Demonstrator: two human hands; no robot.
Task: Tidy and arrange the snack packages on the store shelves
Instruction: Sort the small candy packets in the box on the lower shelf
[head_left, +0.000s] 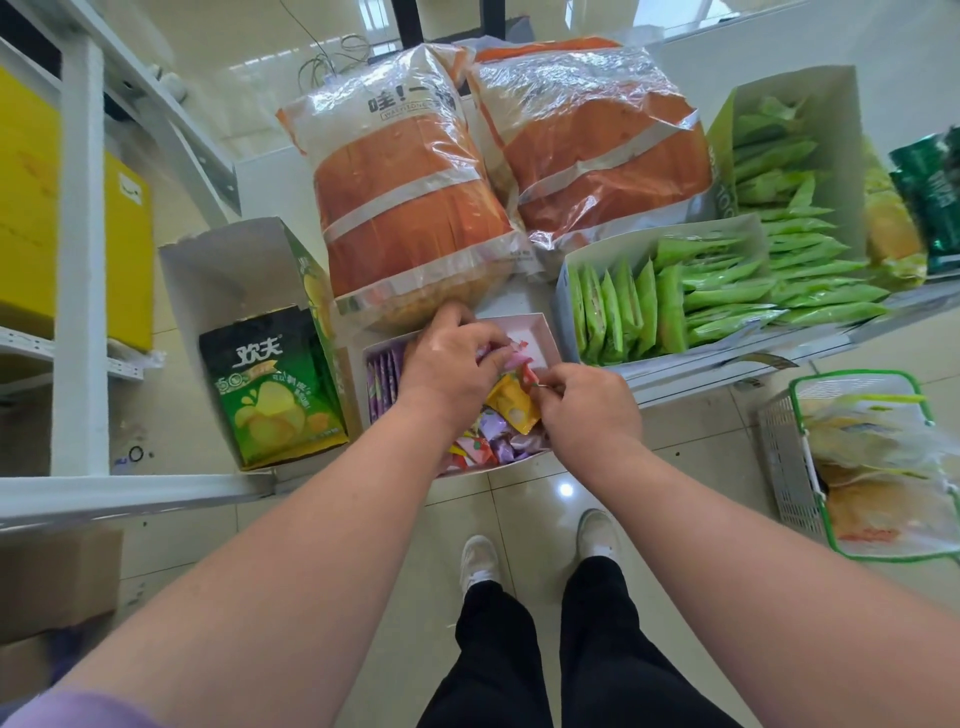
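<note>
**Sorting the little packets in the pink box**

On the far left, yellow cardboard boxes (62, 228) sit on a white metal rack (80, 260). Next comes an open green carton of potato chips (275, 384), with one green chip bag showing at the front. Behind it on the white store shelf (727, 371) stand two big see-through bags of orange snacks (410, 197).

In the middle is the low pink cardboard box (540, 332) full of small bright snack packets (493, 431), purple, pink, red and yellow. A neat row of purple packets (382, 384) stands along its left side. The rest lie in a messy pile.

The person's left hand (447, 364) reaches into the box, fingers curled down among pink packets. I cannot tell if it holds one. The right hand (587, 405) has its fingers pinched tight on the top edge of a yellow packet (511, 402).

To do this well, I think each packet should be stood up straight, with the same colours together, like the purple row. One hand can hold the row so it does not tip over.

To the right are white cartons of green packets (675, 301), some standing, some lying flat. Last, a green and grey shopping basket (810, 467) with more bags sits on the floor.
</note>
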